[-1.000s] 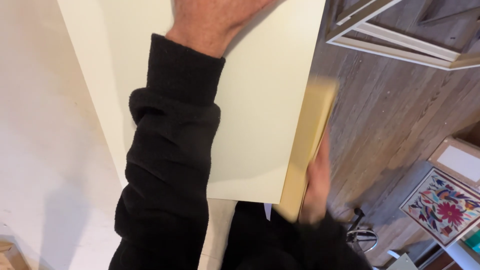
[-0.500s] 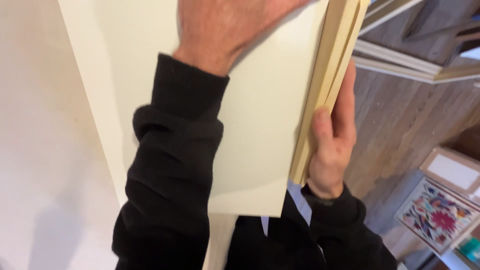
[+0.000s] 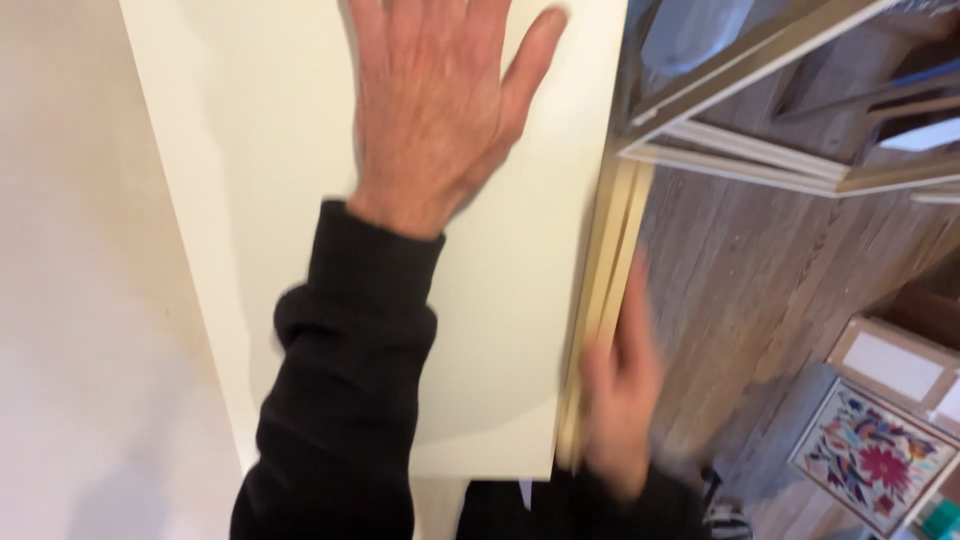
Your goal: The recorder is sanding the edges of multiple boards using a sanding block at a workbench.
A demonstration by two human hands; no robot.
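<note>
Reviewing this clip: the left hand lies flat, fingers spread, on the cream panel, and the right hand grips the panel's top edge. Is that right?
Not quite. The left hand does lie flat with fingers spread on the cream panel, but the right hand, blurred, is at the panel's right side edge near the lower corner, against the gold-coloured frame strip, not the top edge. The head view shows it.

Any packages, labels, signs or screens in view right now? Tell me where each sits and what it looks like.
Floral picture: on the wood floor, lower right; rectangular, pale border, red, blue and yellow flowers.
Flat package or frame: just above it; tan rim, white face.
Teal item: bottom-right corner; too cropped to tell.
No screens or signs.
</note>
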